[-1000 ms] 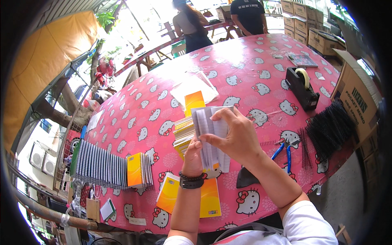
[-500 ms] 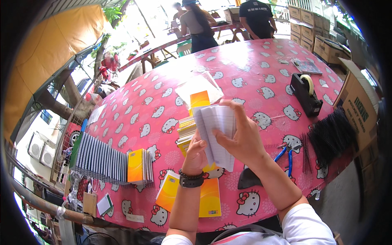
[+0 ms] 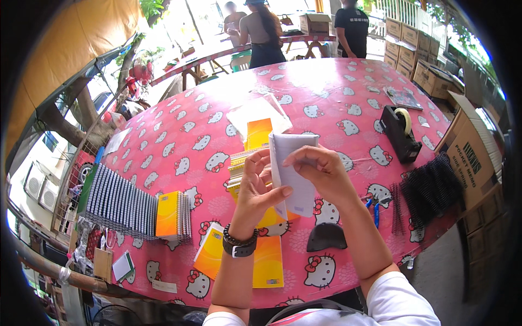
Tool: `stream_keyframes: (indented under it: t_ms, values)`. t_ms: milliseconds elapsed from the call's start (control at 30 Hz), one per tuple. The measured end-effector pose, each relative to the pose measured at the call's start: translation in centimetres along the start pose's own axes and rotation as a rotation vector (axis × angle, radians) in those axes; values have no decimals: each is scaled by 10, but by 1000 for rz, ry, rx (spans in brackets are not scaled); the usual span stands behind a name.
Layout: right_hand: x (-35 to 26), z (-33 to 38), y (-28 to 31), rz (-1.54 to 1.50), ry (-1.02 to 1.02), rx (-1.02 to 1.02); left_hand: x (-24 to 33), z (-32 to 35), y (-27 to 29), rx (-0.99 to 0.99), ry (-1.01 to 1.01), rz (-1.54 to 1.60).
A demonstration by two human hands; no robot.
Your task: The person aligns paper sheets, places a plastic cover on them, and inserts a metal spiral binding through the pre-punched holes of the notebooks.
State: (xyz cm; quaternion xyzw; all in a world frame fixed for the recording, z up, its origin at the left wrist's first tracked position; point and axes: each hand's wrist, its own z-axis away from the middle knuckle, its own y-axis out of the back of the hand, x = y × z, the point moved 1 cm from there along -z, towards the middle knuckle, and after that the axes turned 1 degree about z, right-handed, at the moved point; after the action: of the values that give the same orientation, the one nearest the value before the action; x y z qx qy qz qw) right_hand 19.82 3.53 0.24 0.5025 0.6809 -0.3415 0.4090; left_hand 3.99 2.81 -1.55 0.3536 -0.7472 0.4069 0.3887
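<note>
Left hand (image 3: 254,190) grips pad (image 3: 298,182) by left edge; right hand (image 3: 324,171) over page, pinch unclear. Step looks like leafing; next move needs steady hold.

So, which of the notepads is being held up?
The notepad in the left hand, with the right hand at its upper part, pale page facing the camera. The spiral-bound notepads at far left rest on the table.

Stacked cartons (image 3: 405,54) and spiral coils (image 3: 435,187) suggest a workshop
</note>
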Motion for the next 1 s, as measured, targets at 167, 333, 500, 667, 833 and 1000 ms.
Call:
stream_keyframes:
  t_ms: [167, 333, 500, 667, 833, 1000]
  values:
    - [-3, 1, 0, -12, -28, -41, -5, -2, -1, -31, 15, -65]
    - [0, -1, 2, 96, -37, 15, -11, -2, 1, -42, 34, -63]
    - [0, -2, 4, 107, -29, 33, -8, -1, -2, -40, 55, -45]
    - [2, -1, 4, 125, -35, 66, -10, -2, -4, -32, 67, -13]
    - [0, -1, 0, 178, -26, 73, -8, 0, 0, -22, 74, 0]
    - [-1, 0, 2, 222, -17, 95, -11, -1, -1, -18, 84, 13]
